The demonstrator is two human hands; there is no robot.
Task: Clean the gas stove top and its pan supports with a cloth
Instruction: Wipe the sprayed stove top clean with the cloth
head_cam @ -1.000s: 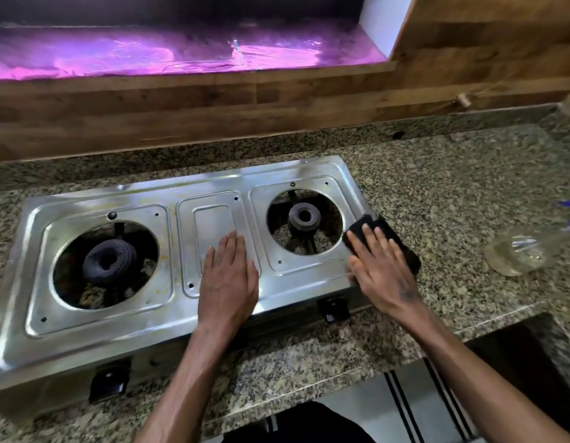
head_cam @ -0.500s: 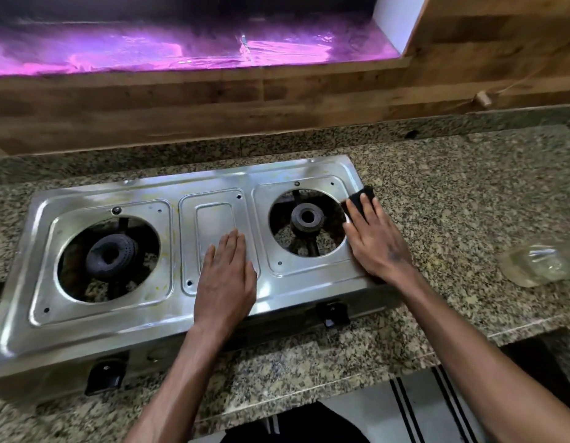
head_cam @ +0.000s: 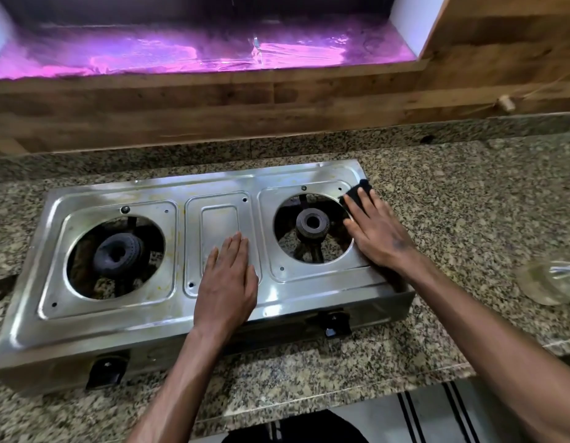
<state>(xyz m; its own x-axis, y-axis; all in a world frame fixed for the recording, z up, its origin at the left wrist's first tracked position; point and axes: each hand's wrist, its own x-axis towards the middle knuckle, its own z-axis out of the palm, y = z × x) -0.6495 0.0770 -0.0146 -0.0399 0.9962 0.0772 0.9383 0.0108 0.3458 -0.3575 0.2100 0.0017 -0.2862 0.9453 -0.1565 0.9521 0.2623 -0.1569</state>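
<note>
Right hand [head_cam: 378, 233] presses flat, fingers spread, on the soft, limp black cloth [head_cam: 357, 193]; left hand [head_cam: 227, 279] lies flat beside it, bracing the light, slippery stove top [head_cam: 213, 187].

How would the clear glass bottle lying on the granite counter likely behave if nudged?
The clear glass bottle lies on its side, so it would probably roll. It looks like glass, so likely fragile on the hard speckled granite counter.

Soft, even light falls on my worktop [head_cam: 453, 193], and the steel stove top [head_cam: 219, 199] throws pale glare along its rims. A magenta glow fills the recess [head_cam: 194, 55] above. The edges bow outward, and my right forearm [head_cam: 517, 362] blurs
</note>
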